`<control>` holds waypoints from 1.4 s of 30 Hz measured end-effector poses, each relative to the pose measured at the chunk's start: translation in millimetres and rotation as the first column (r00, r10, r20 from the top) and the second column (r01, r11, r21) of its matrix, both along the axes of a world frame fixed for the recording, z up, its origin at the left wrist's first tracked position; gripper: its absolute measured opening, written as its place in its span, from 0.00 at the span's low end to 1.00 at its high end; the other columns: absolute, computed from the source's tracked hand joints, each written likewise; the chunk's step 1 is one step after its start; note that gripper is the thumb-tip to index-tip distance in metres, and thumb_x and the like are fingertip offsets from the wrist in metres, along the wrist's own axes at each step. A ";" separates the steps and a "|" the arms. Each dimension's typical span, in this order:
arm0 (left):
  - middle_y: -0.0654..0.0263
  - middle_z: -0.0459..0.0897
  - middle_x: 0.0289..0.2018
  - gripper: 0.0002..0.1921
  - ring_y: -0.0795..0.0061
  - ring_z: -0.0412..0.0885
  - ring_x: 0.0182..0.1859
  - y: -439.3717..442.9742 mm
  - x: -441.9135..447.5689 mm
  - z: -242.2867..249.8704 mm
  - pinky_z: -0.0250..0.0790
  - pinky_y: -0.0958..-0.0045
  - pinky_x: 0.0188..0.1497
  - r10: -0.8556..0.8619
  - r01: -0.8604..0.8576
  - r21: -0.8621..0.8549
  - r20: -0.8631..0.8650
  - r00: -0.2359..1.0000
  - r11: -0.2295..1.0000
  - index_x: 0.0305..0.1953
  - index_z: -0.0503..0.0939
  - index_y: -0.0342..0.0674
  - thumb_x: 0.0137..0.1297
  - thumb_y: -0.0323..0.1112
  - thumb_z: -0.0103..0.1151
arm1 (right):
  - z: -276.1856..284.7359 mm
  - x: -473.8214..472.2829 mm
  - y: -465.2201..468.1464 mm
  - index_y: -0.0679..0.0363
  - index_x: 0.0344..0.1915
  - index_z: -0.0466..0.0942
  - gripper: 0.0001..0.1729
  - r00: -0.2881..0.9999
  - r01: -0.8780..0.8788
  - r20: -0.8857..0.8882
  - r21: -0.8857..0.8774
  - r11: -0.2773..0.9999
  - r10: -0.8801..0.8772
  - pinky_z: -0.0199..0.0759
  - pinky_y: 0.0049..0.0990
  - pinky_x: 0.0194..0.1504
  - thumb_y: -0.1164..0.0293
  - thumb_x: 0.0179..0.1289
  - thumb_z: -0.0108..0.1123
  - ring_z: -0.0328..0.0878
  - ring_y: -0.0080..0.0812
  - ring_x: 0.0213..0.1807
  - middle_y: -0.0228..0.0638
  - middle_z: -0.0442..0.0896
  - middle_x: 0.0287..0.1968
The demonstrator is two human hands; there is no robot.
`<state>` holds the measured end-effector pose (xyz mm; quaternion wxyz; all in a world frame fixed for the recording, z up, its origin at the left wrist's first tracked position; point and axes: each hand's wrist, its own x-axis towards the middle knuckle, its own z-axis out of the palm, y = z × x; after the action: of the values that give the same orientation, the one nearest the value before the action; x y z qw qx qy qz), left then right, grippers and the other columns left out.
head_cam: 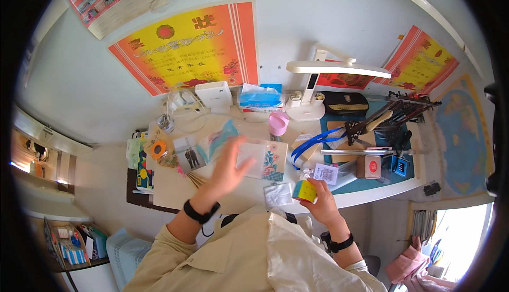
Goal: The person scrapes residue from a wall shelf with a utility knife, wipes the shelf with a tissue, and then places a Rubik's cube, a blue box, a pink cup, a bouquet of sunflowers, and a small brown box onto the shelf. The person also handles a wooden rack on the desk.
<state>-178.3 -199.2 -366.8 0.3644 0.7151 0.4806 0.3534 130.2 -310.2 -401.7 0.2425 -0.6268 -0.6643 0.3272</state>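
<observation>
My right hand [324, 204] grips a puzzle cube [307, 191] by its right side, at the front of the desk. One yellow face and part of a blue face show; my fingers cover the rest. Slightly blurred, my left hand [227, 170] is over the desk with fingers apart and nothing in it. Beside it lie a flower-printed card or booklet [277, 159] and a translucent sheet [249, 161]. Between my hands, near the front edge, is a folded white tissue pack [278, 195]. A white card with a printed code [326, 174] lies just behind the cube.
A desk lamp [306, 111], a pink-lidded bottle [278, 123] and a tissue packet [260, 97] stand at the back. Rightward are a blue lanyard [314, 143], a brush rack [391, 111] and a brown box [368, 167]. A photo [190, 155] and a wrapped sunflower [159, 149] lie left.
</observation>
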 end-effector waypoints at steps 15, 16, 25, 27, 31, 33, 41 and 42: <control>0.50 0.72 0.61 0.46 0.45 0.70 0.63 34.9 -21.5 -45.9 0.61 0.48 0.67 -0.139 0.345 0.250 -0.592 0.794 0.905 0.63 0.72 0.34 0.50 0.61 0.74 | -102.1 -0.8 12.1 0.57 0.71 0.64 0.47 0.974 0.052 0.219 0.022 0.998 -0.056 0.69 0.43 0.64 0.75 0.52 0.76 0.69 0.55 0.65 0.46 0.70 0.64; 0.48 0.70 0.63 0.48 0.43 0.68 0.66 31.2 -22.4 -47.6 0.59 0.47 0.69 -0.108 0.357 0.301 -0.611 0.784 0.884 0.64 0.71 0.34 0.48 0.62 0.75 | -103.5 -1.7 12.6 0.57 0.71 0.64 0.47 0.980 0.062 0.191 0.004 0.998 -0.062 0.69 0.44 0.64 0.75 0.52 0.76 0.69 0.56 0.66 0.46 0.70 0.65; 0.45 0.61 0.73 0.42 0.43 0.60 0.75 8.4 -32.2 -63.8 0.57 0.51 0.75 -0.088 0.464 0.311 -0.748 0.658 0.829 0.71 0.64 0.37 0.57 0.43 0.71 | -53.4 -15.8 28.0 0.57 0.74 0.59 0.51 0.853 0.004 0.522 0.003 1.000 -0.005 0.61 0.51 0.69 0.71 0.53 0.76 0.60 0.58 0.71 0.47 0.55 0.76; 0.46 0.63 0.72 0.37 0.45 0.61 0.75 -0.1 -36.7 -66.9 0.60 0.53 0.74 -0.052 0.464 0.359 -0.744 0.666 0.810 0.72 0.64 0.38 0.61 0.33 0.64 | -42.0 -24.8 34.4 0.58 0.75 0.58 0.52 0.942 -0.041 0.334 0.000 0.999 0.039 0.54 0.53 0.73 0.67 0.54 0.77 0.54 0.59 0.75 0.50 0.53 0.77; 0.49 0.67 0.71 0.32 0.46 0.62 0.75 -19.8 -53.7 -70.7 0.65 0.56 0.71 -0.146 0.407 0.335 -0.592 0.792 0.850 0.71 0.67 0.37 0.64 0.24 0.54 | -37.8 -43.1 47.5 0.60 0.76 0.53 0.52 0.996 -0.082 -0.027 -0.002 0.997 0.082 0.51 0.48 0.76 0.64 0.59 0.75 0.49 0.59 0.79 0.54 0.52 0.78; 0.49 0.67 0.71 0.31 0.47 0.63 0.75 -33.6 -67.9 -71.6 0.68 0.58 0.69 -0.127 0.352 0.343 -0.536 0.835 0.871 0.70 0.68 0.37 0.64 0.22 0.53 | -42.1 -49.2 51.7 0.60 0.78 0.51 0.53 0.987 -0.085 -0.139 -0.053 0.995 0.077 0.55 0.46 0.75 0.63 0.61 0.74 0.51 0.58 0.79 0.55 0.52 0.78; 0.46 0.67 0.70 0.30 0.46 0.61 0.76 -116.1 -110.5 -93.0 0.69 0.59 0.68 -0.024 0.106 0.102 -0.599 0.801 0.989 0.69 0.68 0.34 0.62 0.19 0.50 | -62.5 -56.6 50.2 0.61 0.80 0.42 0.59 0.973 -0.115 -0.223 -0.250 0.961 0.058 0.67 0.43 0.69 0.65 0.62 0.74 0.61 0.51 0.76 0.52 0.60 0.75; 0.46 0.67 0.70 0.30 0.46 0.62 0.76 -118.3 -109.2 -99.9 0.69 0.59 0.68 -0.036 0.164 0.154 -0.611 0.791 0.974 0.69 0.67 0.33 0.62 0.19 0.51 | -64.8 -56.3 51.0 0.61 0.80 0.42 0.59 0.969 -0.121 -0.240 -0.268 0.956 0.056 0.67 0.43 0.69 0.65 0.62 0.74 0.61 0.51 0.76 0.52 0.61 0.75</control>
<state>-287.4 -317.5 -466.6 0.1367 0.8476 0.4952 0.1329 74.0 -259.1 -466.5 0.2114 -0.5821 -0.6061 0.4991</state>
